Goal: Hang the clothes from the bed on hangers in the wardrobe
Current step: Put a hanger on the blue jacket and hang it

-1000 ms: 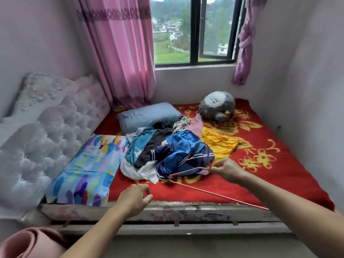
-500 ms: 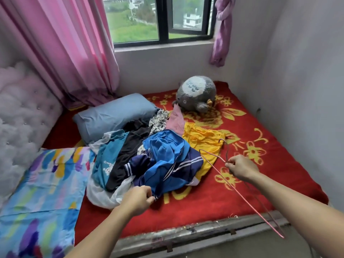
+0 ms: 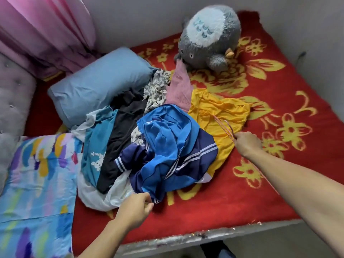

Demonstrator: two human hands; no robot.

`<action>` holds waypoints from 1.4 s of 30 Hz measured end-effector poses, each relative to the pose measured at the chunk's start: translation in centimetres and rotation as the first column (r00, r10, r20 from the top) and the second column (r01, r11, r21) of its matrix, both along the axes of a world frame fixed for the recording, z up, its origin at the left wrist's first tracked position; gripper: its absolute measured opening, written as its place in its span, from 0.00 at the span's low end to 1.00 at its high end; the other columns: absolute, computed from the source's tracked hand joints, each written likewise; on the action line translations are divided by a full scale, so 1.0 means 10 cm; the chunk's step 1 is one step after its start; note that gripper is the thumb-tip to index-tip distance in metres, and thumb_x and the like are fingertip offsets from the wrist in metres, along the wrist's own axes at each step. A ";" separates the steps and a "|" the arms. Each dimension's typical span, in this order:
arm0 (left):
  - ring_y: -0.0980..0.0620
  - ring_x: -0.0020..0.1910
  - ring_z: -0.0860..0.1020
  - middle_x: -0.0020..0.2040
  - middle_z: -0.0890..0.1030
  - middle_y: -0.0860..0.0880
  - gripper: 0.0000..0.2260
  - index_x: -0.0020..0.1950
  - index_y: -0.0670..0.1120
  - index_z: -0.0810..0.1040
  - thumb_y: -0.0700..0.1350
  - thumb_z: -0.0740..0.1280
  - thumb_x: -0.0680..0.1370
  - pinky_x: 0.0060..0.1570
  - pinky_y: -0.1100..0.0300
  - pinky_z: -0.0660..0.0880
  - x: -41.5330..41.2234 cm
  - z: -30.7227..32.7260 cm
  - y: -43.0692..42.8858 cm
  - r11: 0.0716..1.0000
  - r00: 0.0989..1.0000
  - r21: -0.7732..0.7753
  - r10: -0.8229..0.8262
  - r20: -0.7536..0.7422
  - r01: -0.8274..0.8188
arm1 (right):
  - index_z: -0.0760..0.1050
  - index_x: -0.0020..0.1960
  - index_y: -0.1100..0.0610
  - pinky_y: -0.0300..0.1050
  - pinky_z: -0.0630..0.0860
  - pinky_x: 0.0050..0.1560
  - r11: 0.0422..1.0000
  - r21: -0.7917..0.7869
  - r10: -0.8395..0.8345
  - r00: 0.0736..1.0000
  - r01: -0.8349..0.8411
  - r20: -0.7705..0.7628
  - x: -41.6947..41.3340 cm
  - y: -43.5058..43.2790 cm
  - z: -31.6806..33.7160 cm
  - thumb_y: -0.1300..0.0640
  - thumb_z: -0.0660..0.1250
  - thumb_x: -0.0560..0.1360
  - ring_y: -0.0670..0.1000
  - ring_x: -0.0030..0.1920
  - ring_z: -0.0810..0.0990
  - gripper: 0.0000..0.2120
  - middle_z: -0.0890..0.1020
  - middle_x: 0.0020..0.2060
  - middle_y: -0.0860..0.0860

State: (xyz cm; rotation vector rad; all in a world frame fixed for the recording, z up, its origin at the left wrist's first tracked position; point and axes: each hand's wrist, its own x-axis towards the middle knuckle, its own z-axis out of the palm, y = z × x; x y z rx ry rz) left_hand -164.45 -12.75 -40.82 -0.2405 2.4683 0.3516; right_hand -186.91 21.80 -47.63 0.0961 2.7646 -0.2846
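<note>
Bare red blanket (image 3: 223, 211) lay open, lower right.
Clothes pile (image 3: 167, 142) filled centre; plush toy (image 3: 210, 34) blocked top; blue pillow (image 3: 96, 84) crowded left.

Crumpled clothes heap (image 3: 141, 146), frame centre, on red yellow-flowered bed (image 3: 232, 205). Topmost: royal-blue and navy white-striped sports jacket (image 3: 167, 151), hem pinched by left hand (image 3: 134, 205). Right: yellow garment (image 3: 219, 112). Above: pink knit garment (image 3: 179, 90). Left: black garment (image 3: 124, 127), teal printed shirt (image 3: 96, 146). Thin pink wire hanger (image 3: 222, 126) over yellow garment, gripped by right hand (image 3: 245, 144).
</note>
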 end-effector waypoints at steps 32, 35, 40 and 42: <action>0.46 0.57 0.77 0.48 0.83 0.43 0.09 0.43 0.45 0.81 0.49 0.64 0.75 0.65 0.46 0.64 -2.58 -0.34 -0.11 0.855 0.682 -0.017 -0.426 -0.594 0.519 | 0.68 0.68 0.52 0.54 0.73 0.60 0.883 -0.434 -0.027 0.943 0.178 0.331 0.91 -2.06 -0.63 0.27 0.66 0.65 0.56 0.64 0.74 0.40 0.74 0.63 0.52; 0.44 0.39 0.77 0.35 0.80 0.45 0.08 0.40 0.41 0.79 0.45 0.66 0.74 0.45 0.54 0.71 -2.43 0.22 -0.14 0.865 0.706 0.205 -0.214 -0.675 0.458 | 0.69 0.65 0.53 0.54 0.74 0.57 0.833 -0.419 -0.266 0.926 0.360 0.266 0.76 -2.37 -0.29 0.23 0.61 0.64 0.59 0.63 0.75 0.41 0.76 0.62 0.52; 0.54 0.30 0.69 0.30 0.75 0.49 0.07 0.37 0.41 0.76 0.43 0.66 0.73 0.33 0.60 0.66 -2.26 1.00 -0.39 0.846 0.696 0.411 0.068 -0.714 0.339 | 0.71 0.65 0.49 0.53 0.73 0.58 0.666 -0.614 -0.368 0.902 0.424 0.225 0.55 -2.50 0.26 0.28 0.64 0.67 0.57 0.62 0.76 0.35 0.79 0.61 0.49; 0.56 0.29 0.68 0.29 0.74 0.50 0.08 0.36 0.41 0.75 0.43 0.67 0.73 0.33 0.60 0.66 -2.19 1.26 -0.48 0.841 0.676 0.446 0.137 -0.724 0.307 | 0.68 0.69 0.49 0.52 0.72 0.63 0.550 -0.741 -0.328 0.916 0.385 0.233 0.55 -2.66 0.52 0.25 0.67 0.60 0.52 0.65 0.75 0.44 0.77 0.63 0.46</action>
